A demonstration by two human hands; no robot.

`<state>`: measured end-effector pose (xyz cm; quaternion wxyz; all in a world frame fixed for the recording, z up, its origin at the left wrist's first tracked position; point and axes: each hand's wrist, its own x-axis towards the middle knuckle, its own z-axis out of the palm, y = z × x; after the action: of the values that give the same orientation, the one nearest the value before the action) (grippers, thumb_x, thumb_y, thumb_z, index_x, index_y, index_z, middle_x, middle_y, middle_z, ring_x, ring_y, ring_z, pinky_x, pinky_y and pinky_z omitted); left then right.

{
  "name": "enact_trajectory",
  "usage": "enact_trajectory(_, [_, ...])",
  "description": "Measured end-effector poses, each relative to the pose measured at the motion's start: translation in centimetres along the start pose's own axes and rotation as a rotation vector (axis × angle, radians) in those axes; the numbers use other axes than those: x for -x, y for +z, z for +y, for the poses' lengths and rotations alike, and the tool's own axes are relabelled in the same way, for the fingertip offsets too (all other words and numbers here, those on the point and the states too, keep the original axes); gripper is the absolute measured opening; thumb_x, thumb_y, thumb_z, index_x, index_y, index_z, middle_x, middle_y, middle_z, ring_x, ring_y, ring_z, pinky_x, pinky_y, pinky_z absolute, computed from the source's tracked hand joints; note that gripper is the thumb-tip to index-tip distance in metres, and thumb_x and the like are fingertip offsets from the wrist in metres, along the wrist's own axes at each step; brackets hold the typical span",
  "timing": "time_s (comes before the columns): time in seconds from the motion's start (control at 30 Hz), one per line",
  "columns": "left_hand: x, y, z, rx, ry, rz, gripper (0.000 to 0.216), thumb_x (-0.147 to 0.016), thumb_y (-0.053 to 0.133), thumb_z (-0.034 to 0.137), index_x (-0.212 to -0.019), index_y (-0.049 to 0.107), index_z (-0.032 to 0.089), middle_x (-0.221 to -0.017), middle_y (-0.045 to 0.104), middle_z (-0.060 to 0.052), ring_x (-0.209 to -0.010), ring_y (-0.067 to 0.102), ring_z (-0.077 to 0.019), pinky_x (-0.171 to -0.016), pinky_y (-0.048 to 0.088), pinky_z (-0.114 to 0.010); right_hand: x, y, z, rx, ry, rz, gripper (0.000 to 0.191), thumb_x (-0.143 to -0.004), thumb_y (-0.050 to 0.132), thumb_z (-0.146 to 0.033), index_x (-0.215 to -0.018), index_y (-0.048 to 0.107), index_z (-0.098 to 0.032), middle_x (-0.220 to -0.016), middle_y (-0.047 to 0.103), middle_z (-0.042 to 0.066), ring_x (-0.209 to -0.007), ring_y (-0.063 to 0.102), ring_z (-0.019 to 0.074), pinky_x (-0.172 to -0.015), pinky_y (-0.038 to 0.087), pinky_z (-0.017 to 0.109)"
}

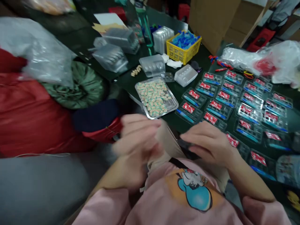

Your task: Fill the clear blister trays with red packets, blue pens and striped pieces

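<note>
My left hand (138, 140) is smeared by motion above my lap, in front of a metal tray (176, 105). What it holds, if anything, does not show. Lower right of the tray, my right hand (209, 142) has its fingers bent and drawn together, with a dark grey item (186, 147) at the fingertips that I cannot make out. Many small pale pieces with green edges (153, 95) fill the tray. To the right lie rows of clear plastic blister packs (219, 107), each with a red-and-white card and a blue pen-like tool.
A yellow basket (182, 55) of blue parts stands beyond the tray, near clear plastic shells (153, 65) and a green bottle (143, 25). A large cardboard box (212, 23) rises behind. Red and green bags (75, 86) crowd the left. Red-handled pliers (223, 64) lie at the right.
</note>
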<state>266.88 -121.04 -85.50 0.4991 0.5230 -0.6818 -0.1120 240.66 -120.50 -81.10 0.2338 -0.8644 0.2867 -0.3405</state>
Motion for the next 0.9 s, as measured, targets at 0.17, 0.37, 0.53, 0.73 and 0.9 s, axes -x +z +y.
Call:
enact_trajectory(0.17, [-2.7,1.9,-8.0,-0.184,-0.013,0.106,0.032,-0.087,0.056,0.032,-0.117,0.065,0.027,-0.125,0.062,-0.009,-0.118,0.056,-0.0259,-0.101,0.045,-0.049,-6.7,4.8,9.1,0.062,0.178,0.021,0.019,-0.093,0.052,-0.021,-0.102,0.069,-0.019,-0.098,0.073,0.007,-0.093,0.066,0.0184,-0.087,0.051,0.034])
enact_trajectory(0.37, [-1.7,2.5,-15.5,-0.26,-0.132,-0.117,0.021,-0.089,0.056,0.024,-0.102,0.072,0.022,-0.105,0.071,-0.009,-0.101,0.061,-0.0233,-0.092,0.047,-0.041,-13.6,11.5,17.7,0.215,0.375,-0.226,0.014,-0.087,0.059,-0.016,-0.094,0.07,-0.018,-0.096,0.072,0.006,-0.09,0.064,0.0191,-0.085,0.045,0.03])
enact_trajectory(0.53, [-4.1,3.6,-16.7,-0.264,-0.052,-0.239,0.02,-0.09,0.055,0.023,-0.098,0.073,0.021,-0.095,0.072,-0.009,-0.092,0.061,-0.023,-0.085,0.045,-0.038,-16.3,14.9,19.9,0.307,0.445,-0.358,0.013,-0.086,0.064,-0.024,-0.095,0.072,-0.019,-0.099,0.07,0.008,-0.092,0.062,0.02,-0.081,0.043,0.029])
enact_trajectory(0.73, [-6.7,5.2,-17.5,-0.362,-0.046,-0.516,0.014,-0.081,0.063,0.016,-0.09,0.073,0.021,-0.086,0.068,-0.007,-0.086,0.061,-0.023,-0.082,0.045,-0.037,-16.2,16.1,20.8,0.216,0.474,-0.356,0.007,-0.08,0.07,-0.021,-0.086,0.069,-0.018,-0.085,0.068,0.004,-0.08,0.06,0.0164,-0.075,0.042,0.027])
enact_trajectory(0.9, [-6.2,5.2,-17.8,-0.409,-0.125,-0.543,0.018,-0.074,0.07,0.018,-0.093,0.071,0.02,-0.084,0.063,-0.007,-0.086,0.058,-0.0246,-0.077,0.045,-0.036,-15.6,16.3,20.9,0.035,0.459,-0.306,0.013,-0.077,0.07,-0.015,-0.09,0.067,-0.016,-0.081,0.068,0.001,-0.073,0.059,0.0125,-0.072,0.043,0.024])
